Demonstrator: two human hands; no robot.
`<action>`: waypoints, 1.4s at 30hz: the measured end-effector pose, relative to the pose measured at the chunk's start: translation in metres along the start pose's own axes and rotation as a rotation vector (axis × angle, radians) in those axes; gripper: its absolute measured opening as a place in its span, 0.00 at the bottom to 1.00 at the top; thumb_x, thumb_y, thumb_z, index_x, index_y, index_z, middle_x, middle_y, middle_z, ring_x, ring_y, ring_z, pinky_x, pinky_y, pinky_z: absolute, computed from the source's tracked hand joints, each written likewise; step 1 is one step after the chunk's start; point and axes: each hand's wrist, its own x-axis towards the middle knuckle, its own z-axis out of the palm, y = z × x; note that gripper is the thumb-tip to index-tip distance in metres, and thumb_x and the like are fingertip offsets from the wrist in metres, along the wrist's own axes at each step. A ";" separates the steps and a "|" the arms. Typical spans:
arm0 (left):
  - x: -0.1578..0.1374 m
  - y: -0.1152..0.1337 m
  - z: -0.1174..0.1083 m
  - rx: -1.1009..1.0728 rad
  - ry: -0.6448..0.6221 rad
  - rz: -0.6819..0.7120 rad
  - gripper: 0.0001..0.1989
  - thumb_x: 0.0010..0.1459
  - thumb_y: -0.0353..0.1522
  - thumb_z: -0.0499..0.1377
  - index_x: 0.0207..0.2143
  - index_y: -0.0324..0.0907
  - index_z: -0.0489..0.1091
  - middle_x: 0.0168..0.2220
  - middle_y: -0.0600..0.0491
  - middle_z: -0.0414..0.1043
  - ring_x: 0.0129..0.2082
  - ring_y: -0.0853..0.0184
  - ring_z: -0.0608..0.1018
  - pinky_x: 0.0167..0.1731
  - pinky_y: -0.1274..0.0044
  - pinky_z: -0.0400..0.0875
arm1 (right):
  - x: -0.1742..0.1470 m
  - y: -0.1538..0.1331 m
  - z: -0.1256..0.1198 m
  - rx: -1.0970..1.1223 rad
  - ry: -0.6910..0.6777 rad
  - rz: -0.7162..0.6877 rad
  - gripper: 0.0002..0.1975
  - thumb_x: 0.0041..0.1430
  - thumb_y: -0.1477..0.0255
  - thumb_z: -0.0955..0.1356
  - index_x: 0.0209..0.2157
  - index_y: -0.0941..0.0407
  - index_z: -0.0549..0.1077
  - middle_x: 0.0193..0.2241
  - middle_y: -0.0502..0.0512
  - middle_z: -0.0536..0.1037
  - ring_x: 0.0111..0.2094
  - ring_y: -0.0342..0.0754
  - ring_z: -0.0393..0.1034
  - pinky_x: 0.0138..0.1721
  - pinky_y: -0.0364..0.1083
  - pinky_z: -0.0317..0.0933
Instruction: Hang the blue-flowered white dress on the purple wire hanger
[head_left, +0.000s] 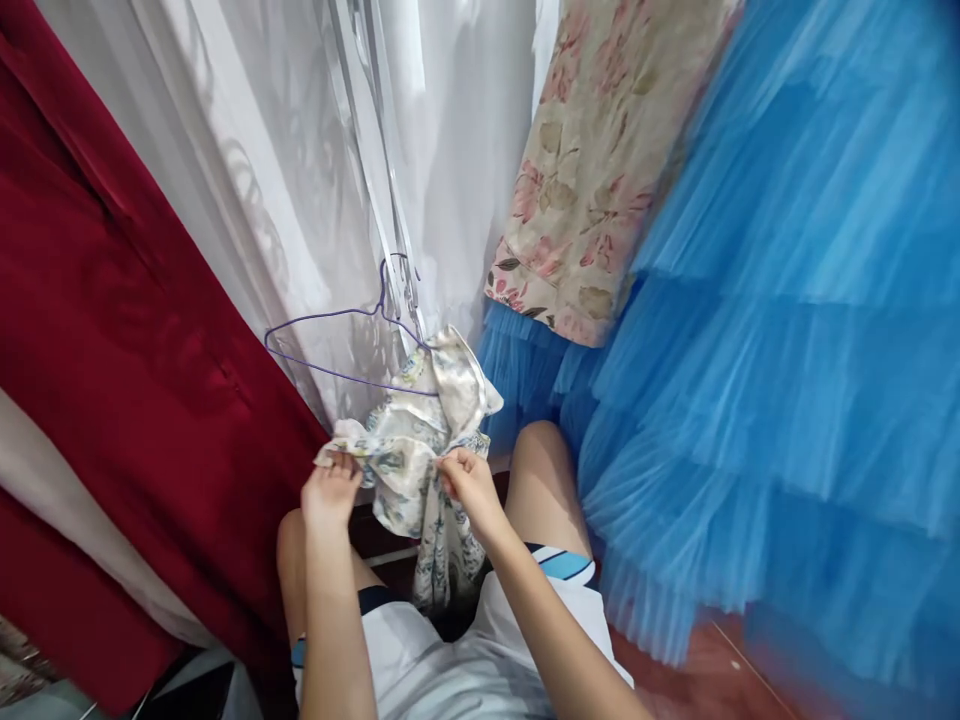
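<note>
A pale floral garment (409,470) hangs by one side from a thin purple wire hanger (322,318), in front of my knees. The hanger's left arm is bare, and its hook is up among white ribbons. My left hand (334,488) is closed on a gathered left edge of the garment. At the garment's middle right, my right hand (463,475) pinches the cloth between thumb and fingers. Below the hands the lower part of the garment drops in folds between my legs.
White drapes (465,130) and hanging white ribbons (375,150) are behind the hanger. A dark red cloth (127,330) hangs at the left. On the right are a pink-flowered cloth (577,190) and a wide blue tulle dress (787,350), above a reddish floor (705,665).
</note>
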 end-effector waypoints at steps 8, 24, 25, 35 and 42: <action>-0.093 -0.018 0.052 0.200 -0.557 0.173 0.11 0.58 0.39 0.61 0.33 0.39 0.73 0.33 0.50 0.73 0.36 0.65 0.74 0.39 0.75 0.69 | -0.016 -0.022 -0.042 -0.524 -0.344 -0.101 0.32 0.38 0.70 0.77 0.48 0.55 0.71 0.43 0.57 0.76 0.41 0.51 0.69 0.38 0.46 0.62; -0.100 -0.046 0.019 0.772 -1.040 -0.064 0.19 0.52 0.44 0.65 0.37 0.37 0.74 0.35 0.50 0.74 0.37 0.62 0.74 0.37 0.75 0.67 | -0.016 -0.097 -0.080 -0.169 -0.398 -0.124 0.08 0.50 0.70 0.74 0.25 0.59 0.75 0.22 0.49 0.74 0.24 0.43 0.66 0.27 0.41 0.57; -0.097 -0.044 0.016 0.851 -1.038 -0.006 0.17 0.52 0.43 0.65 0.32 0.37 0.73 0.31 0.52 0.72 0.33 0.65 0.72 0.34 0.77 0.66 | -0.006 -0.101 -0.094 -0.185 -0.369 -0.127 0.07 0.47 0.71 0.75 0.25 0.59 0.76 0.22 0.49 0.75 0.23 0.44 0.67 0.27 0.41 0.58; -0.094 0.019 0.043 0.969 -0.779 0.459 0.10 0.60 0.39 0.58 0.42 0.44 0.67 0.37 0.54 0.73 0.38 0.66 0.76 0.37 0.79 0.67 | 0.174 -0.175 -0.140 -0.349 -0.100 -0.252 0.12 0.40 0.65 0.75 0.23 0.58 0.73 0.19 0.47 0.74 0.22 0.43 0.66 0.25 0.41 0.58; -0.034 0.075 0.013 1.517 -0.571 0.818 0.14 0.59 0.43 0.56 0.37 0.46 0.77 0.40 0.49 0.77 0.44 0.56 0.76 0.53 0.64 0.63 | 0.196 -0.174 -0.055 -0.431 -0.558 0.049 0.14 0.46 0.64 0.76 0.22 0.59 0.73 0.18 0.50 0.73 0.20 0.40 0.64 0.22 0.40 0.57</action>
